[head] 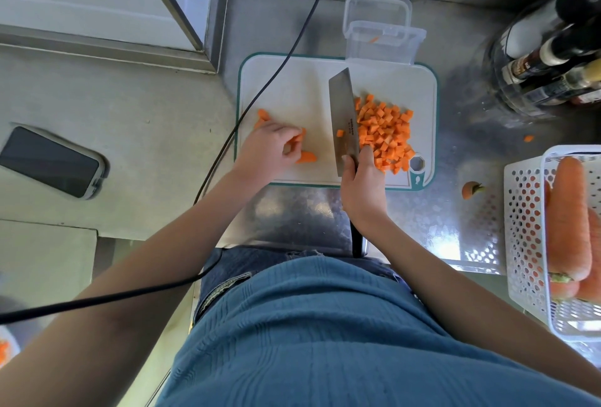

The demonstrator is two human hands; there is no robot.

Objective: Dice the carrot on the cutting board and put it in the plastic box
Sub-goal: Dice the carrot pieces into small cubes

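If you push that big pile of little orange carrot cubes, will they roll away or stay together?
The diced carrot pile would probably slide along in a bunch rather than roll, since the pieces look blocky with flat sides. A few loose ones may scatter; one bit already lies off the cutting board on the counter. Pushed with the cleaver in the right hand, they likely move together.

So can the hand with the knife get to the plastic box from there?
Probably yes. The plastic box stands open at the far edge of the cutting board, just beyond the diced carrot. Nothing blocks the way, but the right hand is busy gripping the knife.
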